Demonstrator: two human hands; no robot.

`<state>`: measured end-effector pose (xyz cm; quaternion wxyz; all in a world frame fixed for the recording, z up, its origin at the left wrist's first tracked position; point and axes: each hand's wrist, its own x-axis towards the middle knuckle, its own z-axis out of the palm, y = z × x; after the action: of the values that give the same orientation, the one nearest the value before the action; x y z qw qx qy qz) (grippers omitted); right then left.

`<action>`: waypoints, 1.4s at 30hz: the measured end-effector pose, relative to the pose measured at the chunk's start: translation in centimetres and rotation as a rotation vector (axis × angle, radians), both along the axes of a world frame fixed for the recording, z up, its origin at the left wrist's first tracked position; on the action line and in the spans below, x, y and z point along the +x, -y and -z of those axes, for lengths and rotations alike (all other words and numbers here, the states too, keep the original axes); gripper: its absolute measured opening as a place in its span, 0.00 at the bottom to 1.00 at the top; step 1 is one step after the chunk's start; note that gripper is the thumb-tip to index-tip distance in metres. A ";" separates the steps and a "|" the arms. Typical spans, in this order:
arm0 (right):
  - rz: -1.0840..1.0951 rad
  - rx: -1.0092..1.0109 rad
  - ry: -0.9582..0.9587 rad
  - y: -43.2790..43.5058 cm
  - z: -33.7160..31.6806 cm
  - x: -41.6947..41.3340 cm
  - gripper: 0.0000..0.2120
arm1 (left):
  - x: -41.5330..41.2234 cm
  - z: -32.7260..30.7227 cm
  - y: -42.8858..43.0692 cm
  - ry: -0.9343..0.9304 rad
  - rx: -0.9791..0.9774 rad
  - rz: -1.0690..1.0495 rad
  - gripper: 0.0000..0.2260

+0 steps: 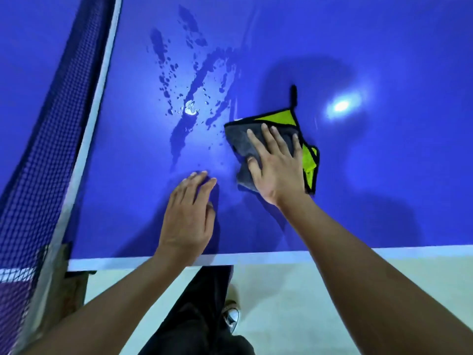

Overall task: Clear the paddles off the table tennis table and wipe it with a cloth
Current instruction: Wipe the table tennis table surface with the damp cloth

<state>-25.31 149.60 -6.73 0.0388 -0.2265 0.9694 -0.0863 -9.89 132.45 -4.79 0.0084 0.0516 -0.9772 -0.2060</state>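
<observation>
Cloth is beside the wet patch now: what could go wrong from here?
1. The cloth lies folded under the right hand, so a pass through the wet patch may smear water instead of lifting it.
2. The left hand is flat by the patch's near edge; it could slip or leave prints.
3. The patch runs toward the net; a sweep that way may push water onto it.
</observation>
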 end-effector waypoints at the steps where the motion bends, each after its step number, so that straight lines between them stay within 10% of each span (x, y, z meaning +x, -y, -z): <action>1: -0.001 0.005 -0.006 -0.4 0.0 2.4 0.29 | 1.6 0.0 0.2 0.014 -0.012 -0.014 0.22; 16: 0.089 0.024 -0.011 1.9 0.3 14.3 0.29 | 6.7 -2.0 2.5 0.114 0.007 -0.056 0.20; 42: 0.248 0.033 -0.034 16.6 1.2 -35.0 0.28 | -28.1 2.3 19.4 -0.068 -0.124 -0.261 0.24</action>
<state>-60.35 132.97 -7.95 0.0150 -0.1057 0.9918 -0.0705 -38.01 113.05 -7.07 0.0713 0.1709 -0.9721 -0.1438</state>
